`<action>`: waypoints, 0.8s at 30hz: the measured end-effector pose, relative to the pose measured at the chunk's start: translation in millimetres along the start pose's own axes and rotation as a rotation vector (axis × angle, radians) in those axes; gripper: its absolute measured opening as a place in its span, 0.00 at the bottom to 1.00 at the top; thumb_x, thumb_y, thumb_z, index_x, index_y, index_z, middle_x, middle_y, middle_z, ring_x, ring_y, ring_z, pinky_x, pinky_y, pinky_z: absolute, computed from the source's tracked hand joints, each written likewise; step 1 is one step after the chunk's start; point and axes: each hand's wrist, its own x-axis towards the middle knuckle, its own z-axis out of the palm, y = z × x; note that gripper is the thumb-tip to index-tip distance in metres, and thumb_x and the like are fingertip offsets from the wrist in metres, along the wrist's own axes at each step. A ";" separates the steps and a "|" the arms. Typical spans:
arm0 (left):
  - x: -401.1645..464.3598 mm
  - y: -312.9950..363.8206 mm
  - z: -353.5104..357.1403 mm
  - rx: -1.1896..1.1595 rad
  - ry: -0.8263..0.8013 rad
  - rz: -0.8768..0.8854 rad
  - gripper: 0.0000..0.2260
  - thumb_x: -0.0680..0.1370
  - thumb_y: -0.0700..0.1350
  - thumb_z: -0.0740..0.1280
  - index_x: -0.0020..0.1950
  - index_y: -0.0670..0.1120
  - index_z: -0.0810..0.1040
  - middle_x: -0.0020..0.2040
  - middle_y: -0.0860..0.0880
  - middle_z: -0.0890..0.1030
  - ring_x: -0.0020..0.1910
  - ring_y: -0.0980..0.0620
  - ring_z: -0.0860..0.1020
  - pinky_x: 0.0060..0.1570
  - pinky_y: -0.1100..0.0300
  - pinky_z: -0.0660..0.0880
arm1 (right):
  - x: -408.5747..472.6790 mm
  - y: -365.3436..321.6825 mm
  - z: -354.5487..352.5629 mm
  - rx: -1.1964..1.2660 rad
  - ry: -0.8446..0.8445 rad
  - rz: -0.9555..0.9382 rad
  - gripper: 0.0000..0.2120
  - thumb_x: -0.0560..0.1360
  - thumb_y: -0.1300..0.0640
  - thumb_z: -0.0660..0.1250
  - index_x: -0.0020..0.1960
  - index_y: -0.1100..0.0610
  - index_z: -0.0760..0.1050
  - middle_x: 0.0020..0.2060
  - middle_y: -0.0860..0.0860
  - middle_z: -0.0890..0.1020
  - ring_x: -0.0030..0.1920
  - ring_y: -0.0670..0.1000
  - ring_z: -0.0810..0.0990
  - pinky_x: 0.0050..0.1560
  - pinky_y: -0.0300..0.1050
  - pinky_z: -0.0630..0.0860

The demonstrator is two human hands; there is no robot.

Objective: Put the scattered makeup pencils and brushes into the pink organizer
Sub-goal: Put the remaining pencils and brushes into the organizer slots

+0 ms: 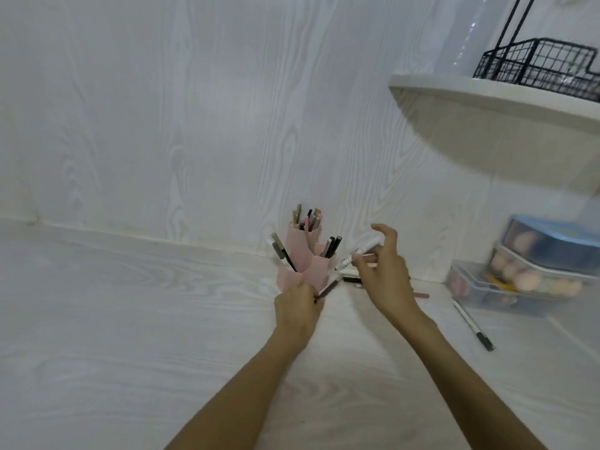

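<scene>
Pinching a white makeup pencil between thumb and fingers, the right hand holds it near its middle, while the first finger sticks up loose. This pencil looks thin, stiff and light, so a soft pinch should be enough. Its smooth shell could slip, so holding near the middle seems best.

At about 8 o'clock from there, the left hand has its fingers curled around a thin dark pencil. That hand sits right at the foot of the pink organizer; I cannot tell if it touches it. The organizer looks light and tall, so it might tip if bumped. Its cups already hold pencils standing on end.

More small sticks lie on the white table under the right hand. Out at 4 o'clock, one white pen with a black end lies alone, near clear boxes of sponges. A black wire basket sits on a shelf at 1 o'clock.
</scene>
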 end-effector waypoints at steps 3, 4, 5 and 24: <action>-14.8 -28.8 -16.4 -0.074 0.019 0.017 0.08 0.75 0.53 0.66 0.50 0.54 0.82 0.46 0.55 0.82 0.47 0.53 0.80 0.42 0.61 0.72 | 10.0 -16.2 12.9 -0.037 0.090 -0.162 0.25 0.79 0.55 0.60 0.71 0.47 0.52 0.41 0.47 0.78 0.39 0.46 0.78 0.35 0.39 0.74; -22.8 -41.9 -23.1 -0.082 0.039 0.025 0.08 0.75 0.54 0.66 0.49 0.55 0.82 0.45 0.56 0.80 0.46 0.55 0.79 0.39 0.63 0.69 | 12.6 -22.0 21.9 -0.048 0.110 -0.222 0.23 0.79 0.54 0.58 0.70 0.46 0.53 0.40 0.46 0.77 0.37 0.46 0.78 0.33 0.40 0.74; -31.7 -52.1 -29.1 -0.102 0.070 0.021 0.06 0.75 0.55 0.67 0.48 0.56 0.82 0.45 0.58 0.79 0.45 0.57 0.77 0.37 0.65 0.67 | 14.8 -27.0 30.5 -0.068 0.117 -0.270 0.21 0.80 0.54 0.56 0.70 0.46 0.54 0.38 0.45 0.77 0.35 0.47 0.78 0.31 0.42 0.74; -47.9 -68.7 -81.0 -1.090 0.654 -0.413 0.06 0.76 0.46 0.69 0.53 0.49 0.77 0.46 0.47 0.82 0.46 0.50 0.82 0.54 0.45 0.78 | 0.4 1.1 93.7 -0.396 0.202 -0.519 0.13 0.72 0.68 0.60 0.54 0.58 0.72 0.46 0.54 0.80 0.41 0.53 0.76 0.36 0.43 0.72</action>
